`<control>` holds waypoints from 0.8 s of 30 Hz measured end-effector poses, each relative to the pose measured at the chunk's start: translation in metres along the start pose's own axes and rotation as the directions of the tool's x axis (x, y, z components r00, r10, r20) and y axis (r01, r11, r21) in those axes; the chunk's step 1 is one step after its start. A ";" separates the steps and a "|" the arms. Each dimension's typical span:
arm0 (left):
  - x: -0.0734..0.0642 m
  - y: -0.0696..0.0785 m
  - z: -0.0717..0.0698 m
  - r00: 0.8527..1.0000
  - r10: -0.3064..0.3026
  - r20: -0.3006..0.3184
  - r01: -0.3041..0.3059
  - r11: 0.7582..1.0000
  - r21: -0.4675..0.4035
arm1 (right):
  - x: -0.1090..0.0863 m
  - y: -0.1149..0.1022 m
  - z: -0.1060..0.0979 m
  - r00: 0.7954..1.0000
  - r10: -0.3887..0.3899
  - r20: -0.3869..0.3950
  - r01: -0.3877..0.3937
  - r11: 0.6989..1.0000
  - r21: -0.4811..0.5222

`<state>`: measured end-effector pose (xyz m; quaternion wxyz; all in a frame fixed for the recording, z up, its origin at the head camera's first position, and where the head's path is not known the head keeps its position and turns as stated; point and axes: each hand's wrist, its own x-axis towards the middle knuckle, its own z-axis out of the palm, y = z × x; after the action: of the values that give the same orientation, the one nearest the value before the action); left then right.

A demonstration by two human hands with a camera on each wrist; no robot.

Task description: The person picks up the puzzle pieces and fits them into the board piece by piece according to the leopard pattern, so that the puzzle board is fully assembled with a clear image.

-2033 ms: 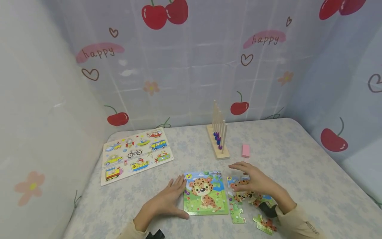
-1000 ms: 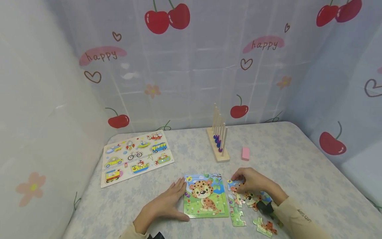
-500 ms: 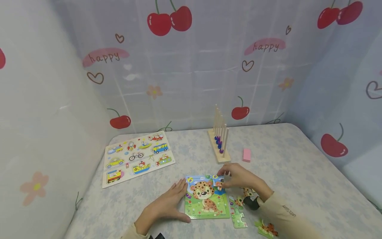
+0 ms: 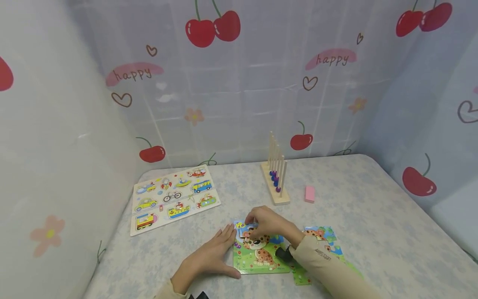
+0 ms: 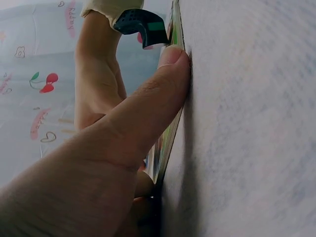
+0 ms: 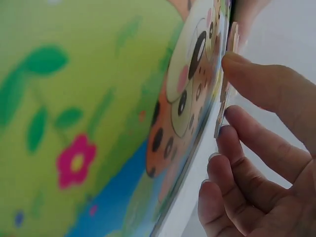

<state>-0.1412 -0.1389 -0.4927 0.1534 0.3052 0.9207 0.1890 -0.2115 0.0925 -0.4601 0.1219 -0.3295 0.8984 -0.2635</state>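
A square leopard puzzle board (image 4: 257, 265) lies flat on the table. My left hand (image 4: 209, 254) rests on the table at its left side, fingers straight along the edge, and the thumb (image 5: 153, 91) touches the board's near edge. Over the board's upper left corner, my right hand (image 4: 271, 224) pinches a thin puzzle piece (image 6: 222, 114) between thumb and fingertips. From the head view, that hand partly hides the piece and the leopard's head. Loose puzzle pieces (image 4: 322, 233) lie right of the board, some covered by the right forearm.
A vehicle peg puzzle (image 4: 158, 218) lies at the back left. Behind the board stands a wooden rack (image 4: 281, 199) with upright pegs and purple and blue beads. A pink block (image 4: 309, 194) sits to its right. Printed curtains surround the table.
My right hand reached down to the loose pieces, took hold of a puzzle piece and carried it left to the board's upper left corner. My left hand stays by the board.
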 end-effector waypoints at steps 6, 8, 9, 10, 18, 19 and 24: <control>0.001 0.000 0.000 1.000 0.006 0.009 -0.006 1.000 0.002 | 0.006 -0.002 0.006 1.000 -0.006 0.022 0.007 1.000 -0.011; 0.001 -0.001 0.000 1.000 0.006 0.011 -0.006 1.000 0.004 | 0.007 -0.003 0.006 1.000 -0.008 0.020 0.009 1.000 -0.014; 0.001 0.000 0.000 1.000 0.003 0.014 -0.003 1.000 0.006 | 0.008 -0.004 0.007 1.000 -0.008 0.015 0.008 1.000 -0.013; 0.001 -0.001 0.000 1.000 0.001 0.015 -0.001 1.000 0.009 | 0.008 -0.004 0.007 1.000 -0.004 0.010 0.004 1.000 -0.011; 0.001 0.000 0.000 1.000 -0.008 0.014 0.008 1.000 0.006 | 0.008 -0.006 0.008 0.999 0.038 -0.001 -0.038 0.999 -0.017; 0.001 0.000 0.000 1.000 -0.008 0.014 0.008 1.000 0.005 | 0.007 -0.006 0.008 0.999 0.050 0.004 -0.050 0.999 -0.018; 0.001 0.000 0.001 1.000 -0.004 0.011 0.003 1.000 0.010 | 0.006 -0.008 0.008 0.997 0.073 0.005 -0.072 0.997 -0.018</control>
<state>-0.1416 -0.1384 -0.4934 0.1574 0.3054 0.9213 0.1823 -0.2088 0.0800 -0.4631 0.1308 -0.2985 0.9118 -0.2498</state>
